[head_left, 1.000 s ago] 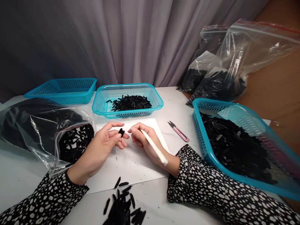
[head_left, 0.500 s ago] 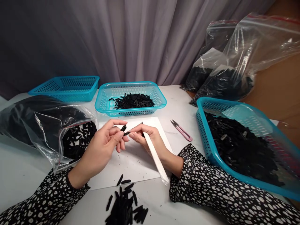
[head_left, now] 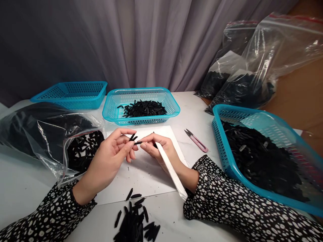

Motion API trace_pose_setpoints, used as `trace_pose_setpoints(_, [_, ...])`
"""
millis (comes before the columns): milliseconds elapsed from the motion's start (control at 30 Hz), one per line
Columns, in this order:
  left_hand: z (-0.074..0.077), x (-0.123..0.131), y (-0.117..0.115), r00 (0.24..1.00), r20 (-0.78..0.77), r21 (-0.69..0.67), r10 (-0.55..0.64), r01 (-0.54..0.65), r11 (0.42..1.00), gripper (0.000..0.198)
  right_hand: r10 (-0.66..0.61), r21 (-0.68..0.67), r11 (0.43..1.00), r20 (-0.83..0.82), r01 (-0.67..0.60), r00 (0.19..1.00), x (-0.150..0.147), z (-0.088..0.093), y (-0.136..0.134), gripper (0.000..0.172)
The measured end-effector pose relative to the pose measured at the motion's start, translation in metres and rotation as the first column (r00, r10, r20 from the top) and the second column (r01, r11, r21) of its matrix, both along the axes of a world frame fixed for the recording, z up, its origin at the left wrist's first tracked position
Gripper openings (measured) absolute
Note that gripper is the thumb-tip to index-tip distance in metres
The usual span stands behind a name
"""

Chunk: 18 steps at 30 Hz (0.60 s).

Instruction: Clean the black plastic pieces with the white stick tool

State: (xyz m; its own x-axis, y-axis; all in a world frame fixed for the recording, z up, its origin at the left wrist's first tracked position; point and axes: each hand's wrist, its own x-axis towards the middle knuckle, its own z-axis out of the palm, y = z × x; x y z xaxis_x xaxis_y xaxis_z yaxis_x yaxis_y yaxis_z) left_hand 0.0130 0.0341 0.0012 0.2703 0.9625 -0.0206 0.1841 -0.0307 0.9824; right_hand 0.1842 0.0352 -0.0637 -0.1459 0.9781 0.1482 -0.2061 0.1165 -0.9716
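Observation:
Over a white board (head_left: 141, 174), my left hand (head_left: 107, 161) pinches small black strips (head_left: 132, 137) between thumb and fingers. My right hand (head_left: 166, 151) meets it at the fingertips, with thumb and index finger closed on the end of one black strip. The same right hand also holds a tool with a white-wrapped handle (head_left: 172, 171), which slants down towards the wrist; its dark tip pokes up above the knuckles. A pile of similar black strips (head_left: 131, 225) lies at the near edge, below both hands.
Behind the hands stands a blue basket (head_left: 111, 116) of black pieces, with another blue basket (head_left: 97, 101) at left. An open plastic bag (head_left: 50, 131) of black pieces lies left. Pink thread snips (head_left: 198, 143), a larger filled basket (head_left: 222, 148) and filled bags (head_left: 242, 87) are right.
The white-wrapped handle has swung slightly right, its lower end now near the right cuff. The black strips at my left fingertips have shifted and fanned apart a little.

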Motion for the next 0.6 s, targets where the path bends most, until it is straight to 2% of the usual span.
trace_pose_setpoints(167, [0.0009,-0.001,-0.0016,1.0,-0.018,-0.003,0.005,-0.005,1.0,0.024,-0.005,-0.049,0.999,-0.06,0.002,0.998,-0.0017,-0.0001,-0.0013,0.022])
trace_pose_setpoints(300, [0.0013,-0.0021,-0.0015,0.999,0.031,-0.068,0.017,-0.015,0.998,0.024,0.005,-0.094,0.995,-0.094,-0.014,0.996,-0.0027,0.0034,-0.0026,0.021])
trace_pose_setpoints(433, [0.0029,-0.0013,-0.0013,0.996,0.075,-0.151,0.04,-0.029,0.988,0.025,0.009,-0.081,0.997,-0.091,-0.016,0.996,-0.0019,0.0063,-0.0031,0.019])
trace_pose_setpoints(600, [0.0045,0.0,-0.0015,0.995,0.101,-0.14,0.013,0.001,0.99,0.02,0.021,-0.089,0.996,-0.125,-0.033,0.992,-0.0018,0.0038,-0.0024,0.019])
